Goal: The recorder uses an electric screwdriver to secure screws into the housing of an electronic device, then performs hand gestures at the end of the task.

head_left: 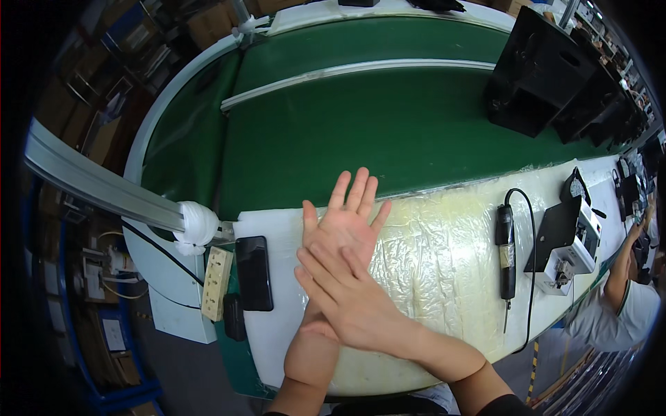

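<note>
Left hand (345, 230) is held palm up, fingers spread, nothing grasped. Right hand (361, 308) is laid across its lower palm; whether it's clasped can't be told. Phone (254, 274) is placed left of both; screwdriver (507, 256) is set well right.

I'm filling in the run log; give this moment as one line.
left hand: palm up, fingers spread | right hand: laid over left hand | corded screwdriver: lying right, untouched | black phone: lying left, untouched

Black cabinets (534, 78); green belt (361, 128); power strip (217, 283)
</note>
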The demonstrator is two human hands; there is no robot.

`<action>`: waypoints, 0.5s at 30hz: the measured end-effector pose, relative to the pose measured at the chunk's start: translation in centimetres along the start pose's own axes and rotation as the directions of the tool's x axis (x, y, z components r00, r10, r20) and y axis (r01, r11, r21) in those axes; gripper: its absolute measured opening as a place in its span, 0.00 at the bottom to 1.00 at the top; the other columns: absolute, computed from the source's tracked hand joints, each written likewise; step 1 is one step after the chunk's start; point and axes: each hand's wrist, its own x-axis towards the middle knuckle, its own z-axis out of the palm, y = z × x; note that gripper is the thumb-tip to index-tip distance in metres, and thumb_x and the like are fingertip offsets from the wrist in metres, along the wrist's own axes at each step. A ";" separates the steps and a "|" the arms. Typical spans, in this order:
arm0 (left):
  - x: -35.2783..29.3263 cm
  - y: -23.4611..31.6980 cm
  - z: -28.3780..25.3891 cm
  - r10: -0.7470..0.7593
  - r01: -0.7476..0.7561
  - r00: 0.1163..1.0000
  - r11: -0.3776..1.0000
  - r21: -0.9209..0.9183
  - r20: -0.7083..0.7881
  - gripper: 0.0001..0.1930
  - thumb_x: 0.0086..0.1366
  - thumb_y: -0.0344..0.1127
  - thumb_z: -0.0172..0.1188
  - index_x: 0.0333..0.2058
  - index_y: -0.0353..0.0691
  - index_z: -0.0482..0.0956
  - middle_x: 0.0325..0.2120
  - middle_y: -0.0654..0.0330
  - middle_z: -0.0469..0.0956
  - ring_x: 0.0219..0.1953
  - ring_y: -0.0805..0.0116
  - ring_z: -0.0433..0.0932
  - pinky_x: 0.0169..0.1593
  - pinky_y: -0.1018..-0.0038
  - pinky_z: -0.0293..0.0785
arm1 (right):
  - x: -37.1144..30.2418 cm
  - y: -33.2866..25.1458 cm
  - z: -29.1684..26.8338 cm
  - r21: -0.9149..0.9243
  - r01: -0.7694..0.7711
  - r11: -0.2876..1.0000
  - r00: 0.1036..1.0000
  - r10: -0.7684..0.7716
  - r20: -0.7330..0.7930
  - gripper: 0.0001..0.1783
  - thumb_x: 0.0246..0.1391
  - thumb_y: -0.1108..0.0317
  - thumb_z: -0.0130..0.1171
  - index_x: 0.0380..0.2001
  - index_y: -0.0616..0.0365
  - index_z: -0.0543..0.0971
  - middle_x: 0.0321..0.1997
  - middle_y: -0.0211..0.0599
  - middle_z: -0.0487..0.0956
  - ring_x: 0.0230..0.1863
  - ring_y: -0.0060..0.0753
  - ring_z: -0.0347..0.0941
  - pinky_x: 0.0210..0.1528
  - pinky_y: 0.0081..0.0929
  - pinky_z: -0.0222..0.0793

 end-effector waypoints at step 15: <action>-1.1 -3.7 3.0 -0.163 0.162 0.986 0.986 -0.034 -0.042 0.41 0.69 0.68 0.34 0.70 0.43 0.49 0.73 0.49 0.41 0.75 0.55 0.37 0.72 0.50 0.37 | -3.5 14.4 -3.7 -0.259 -0.787 0.560 0.561 0.475 -0.678 0.29 0.65 0.59 0.47 0.62 0.70 0.65 0.69 0.67 0.57 0.71 0.67 0.50 0.68 0.62 0.48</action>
